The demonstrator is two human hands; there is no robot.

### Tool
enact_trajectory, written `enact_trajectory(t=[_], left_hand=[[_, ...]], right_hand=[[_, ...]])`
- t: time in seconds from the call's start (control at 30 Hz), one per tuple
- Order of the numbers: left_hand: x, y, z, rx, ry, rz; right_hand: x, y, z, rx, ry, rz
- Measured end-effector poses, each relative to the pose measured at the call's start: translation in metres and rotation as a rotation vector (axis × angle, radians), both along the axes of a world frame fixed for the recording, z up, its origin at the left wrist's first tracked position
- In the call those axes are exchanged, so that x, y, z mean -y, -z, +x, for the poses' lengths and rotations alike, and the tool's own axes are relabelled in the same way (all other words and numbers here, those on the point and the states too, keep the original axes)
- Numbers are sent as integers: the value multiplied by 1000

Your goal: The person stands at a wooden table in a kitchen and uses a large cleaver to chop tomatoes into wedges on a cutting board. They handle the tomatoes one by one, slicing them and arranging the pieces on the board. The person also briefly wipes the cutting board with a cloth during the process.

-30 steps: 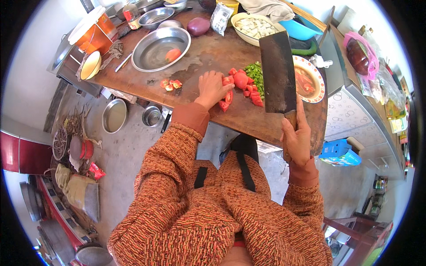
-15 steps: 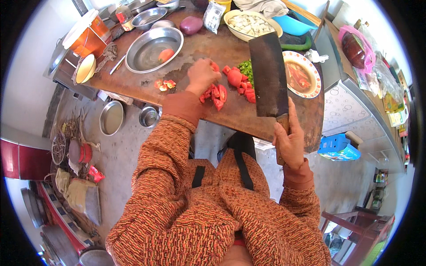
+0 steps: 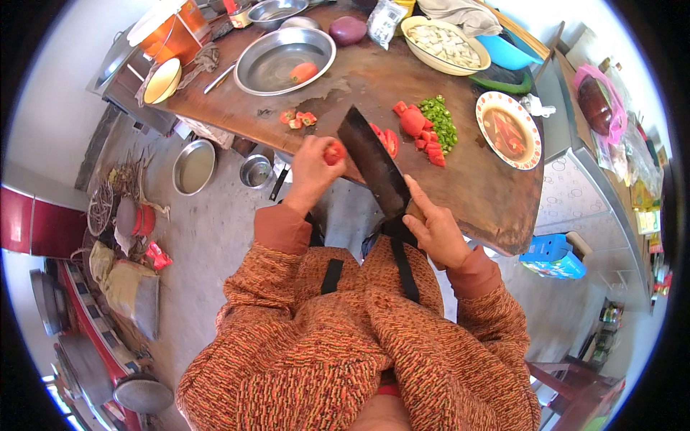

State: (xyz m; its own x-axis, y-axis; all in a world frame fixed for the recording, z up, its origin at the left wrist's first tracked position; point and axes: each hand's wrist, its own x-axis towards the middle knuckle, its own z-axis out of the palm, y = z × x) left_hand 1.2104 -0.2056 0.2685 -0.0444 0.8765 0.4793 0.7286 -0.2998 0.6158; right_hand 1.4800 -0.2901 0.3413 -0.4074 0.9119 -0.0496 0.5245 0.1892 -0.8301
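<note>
My left hand (image 3: 313, 167) is lifted off the wooden table (image 3: 496, 201) and grips a red tomato piece (image 3: 333, 152). My right hand (image 3: 431, 228) holds a broad dark cleaver (image 3: 374, 162) by its handle, the blade raised and tilted right beside the tomato piece. On the table behind the blade lie cut red tomato pieces (image 3: 413, 123) next to a heap of chopped green chilli (image 3: 440, 121). A few small tomato scraps (image 3: 297, 118) sit to the left.
A steel basin (image 3: 277, 63) holds a whole tomato (image 3: 303, 72). A patterned plate (image 3: 509, 129), a bowl of pale chopped vegetable (image 3: 445, 44), a purple onion (image 3: 348, 30) and an orange container (image 3: 172, 29) stand around. Steel pots (image 3: 194, 167) lie on the floor at left.
Both hands came back from the table toward my body. My left hand picked up a tomato piece, and the cleaver swung from upright over the pile to beside that piece.
</note>
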Motion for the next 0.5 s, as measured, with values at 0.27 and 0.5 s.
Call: enact_trajectory(t=[0.27,0.5], left_hand=[[-15,20,54,-49,25,127],[-2,22,44,183,56,133]], right_hand=[[-34,-10,28,193,-6,185],[-23,-26,15,202,-22,347]])
